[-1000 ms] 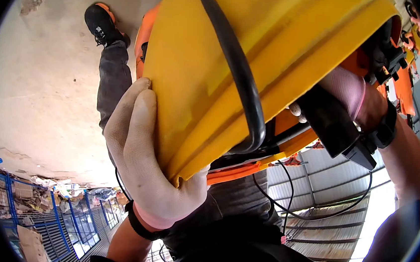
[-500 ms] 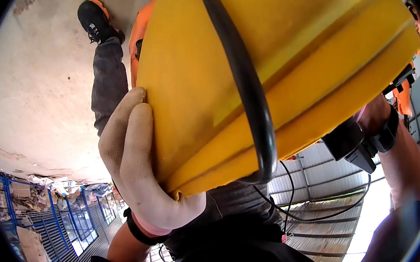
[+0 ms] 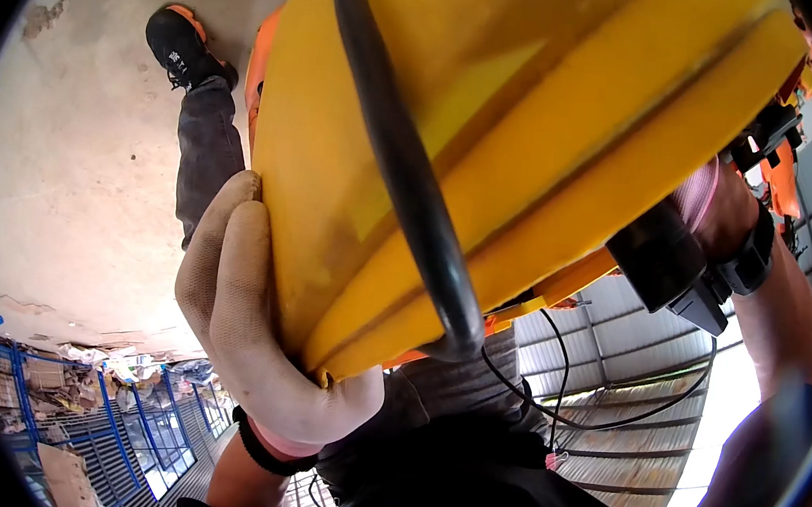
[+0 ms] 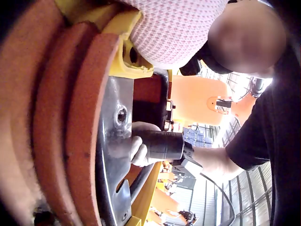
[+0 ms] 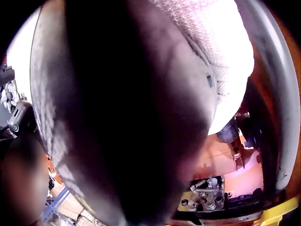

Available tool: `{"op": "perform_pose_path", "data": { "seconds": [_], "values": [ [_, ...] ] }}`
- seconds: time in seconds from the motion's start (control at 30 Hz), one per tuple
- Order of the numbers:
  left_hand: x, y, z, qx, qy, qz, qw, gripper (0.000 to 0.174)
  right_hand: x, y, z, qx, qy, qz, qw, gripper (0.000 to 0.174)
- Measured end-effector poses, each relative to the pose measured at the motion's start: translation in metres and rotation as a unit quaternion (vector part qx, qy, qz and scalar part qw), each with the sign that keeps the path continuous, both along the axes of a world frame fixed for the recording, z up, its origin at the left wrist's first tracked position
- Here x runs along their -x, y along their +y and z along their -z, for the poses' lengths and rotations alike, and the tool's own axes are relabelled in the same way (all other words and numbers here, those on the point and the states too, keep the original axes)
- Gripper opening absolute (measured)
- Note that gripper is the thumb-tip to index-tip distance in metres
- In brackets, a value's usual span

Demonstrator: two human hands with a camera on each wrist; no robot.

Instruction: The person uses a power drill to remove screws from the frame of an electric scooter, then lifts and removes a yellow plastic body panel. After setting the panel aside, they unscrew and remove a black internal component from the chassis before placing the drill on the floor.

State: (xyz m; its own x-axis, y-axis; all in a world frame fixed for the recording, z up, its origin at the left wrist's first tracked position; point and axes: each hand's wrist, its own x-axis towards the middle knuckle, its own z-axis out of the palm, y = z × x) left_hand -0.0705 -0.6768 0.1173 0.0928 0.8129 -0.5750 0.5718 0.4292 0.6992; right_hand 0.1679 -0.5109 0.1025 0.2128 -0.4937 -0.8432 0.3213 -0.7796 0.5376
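Note:
A large yellow ridged panel (image 3: 494,136) fills the middle of the head view, a black bar (image 3: 392,136) crossing its face. My gloved left hand (image 3: 255,327) grips its near corner, two fingers along the left edge and the thumb side under the corner. Mostly hidden behind the panel in the head view, my gloved right hand (image 4: 139,150) shows in the left wrist view. Its fingers curl at the end of a black cylindrical thing (image 4: 162,144), beside a black plate (image 4: 115,141) with holes. A dark blurred shape covers much of the right wrist view.
A loose black cable (image 3: 603,427) hangs at the right. On the left are pale floor (image 3: 73,195) and a leg with a black shoe (image 3: 187,46). Blue-framed racks (image 3: 18,379) with piled cardboard stand at the lower left. Metal fittings (image 5: 207,193) show inside the orange body.
The yellow panel first turns its face more toward the head camera, then shifts left with my left hand. The right glove's cuff is covered by it, then shows again.

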Motion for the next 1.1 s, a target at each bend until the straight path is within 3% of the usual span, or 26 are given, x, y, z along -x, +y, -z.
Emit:
{"op": "perform_pose_path", "data": {
  "seconds": [0.07, 0.13, 0.27, 0.33, 0.37, 0.43, 0.57, 0.67, 0.73, 0.77, 0.83, 0.97, 1.03, 1.1],
  "values": [
    [0.001, -0.001, 0.002, -0.013, 0.005, 0.007, 1.0, 0.072, -0.014, -0.012, 0.004, -0.022, 0.014, -0.009, 1.0, 0.04],
    [0.0, -0.002, 0.003, -0.026, 0.01, 0.007, 1.0, 0.071, -0.032, -0.022, 0.012, -0.017, 0.042, 0.072, 0.996, 0.041],
    [-0.001, -0.001, 0.002, -0.02, 0.019, 0.023, 0.999, 0.071, 0.0, 0.011, 0.002, -0.005, 0.015, -0.01, 1.0, 0.041],
    [-0.001, 0.0, 0.002, -0.03, 0.018, 0.018, 0.999, 0.071, -0.004, 0.008, 0.007, 0.039, -0.056, 0.084, 0.994, 0.041],
    [-0.002, -0.002, 0.002, -0.03, 0.02, 0.019, 0.999, 0.071, -0.01, 0.004, 0.007, 0.038, -0.055, 0.084, 0.994, 0.041],
    [-0.001, -0.004, 0.002, -0.02, 0.028, 0.027, 0.999, 0.073, -0.019, 0.0, 0.006, -0.013, 0.074, 0.036, 0.997, 0.041],
    [-0.001, -0.001, 0.001, -0.024, 0.026, 0.025, 0.999, 0.073, -0.013, 0.006, 0.007, 0.029, 0.065, 0.066, 0.995, 0.044],
    [-0.002, -0.002, 0.002, -0.031, 0.02, 0.019, 0.999, 0.074, -0.005, 0.0, -0.001, -0.006, 0.017, 0.019, 1.0, 0.045],
    [-0.002, -0.002, 0.003, -0.033, 0.014, 0.017, 0.999, 0.074, -0.008, -0.003, -0.003, -0.052, 0.118, -0.075, 0.989, 0.045],
    [-0.002, -0.002, 0.003, -0.033, 0.014, 0.017, 0.999, 0.074, -0.008, -0.001, -0.001, -0.052, 0.118, -0.075, 0.989, 0.045],
    [-0.001, -0.002, 0.003, -0.033, 0.007, 0.013, 0.999, 0.076, -0.009, 0.007, 0.007, 0.025, 0.027, 0.067, 0.997, 0.046],
    [-0.003, -0.001, 0.006, -0.032, 0.005, -0.002, 0.999, 0.076, -0.021, -0.003, 0.016, 0.01, 0.097, 0.076, 0.992, 0.047],
    [-0.007, -0.003, 0.008, -0.029, 0.006, -0.017, 0.999, 0.078, 0.01, 0.004, 0.015, 0.049, -0.076, -0.001, 0.996, 0.05],
    [-0.008, 0.0, 0.011, -0.035, 0.006, -0.015, 0.999, 0.078, 0.004, -0.004, 0.006, 0.023, -0.036, -0.001, 0.999, 0.051]
  ]
}}
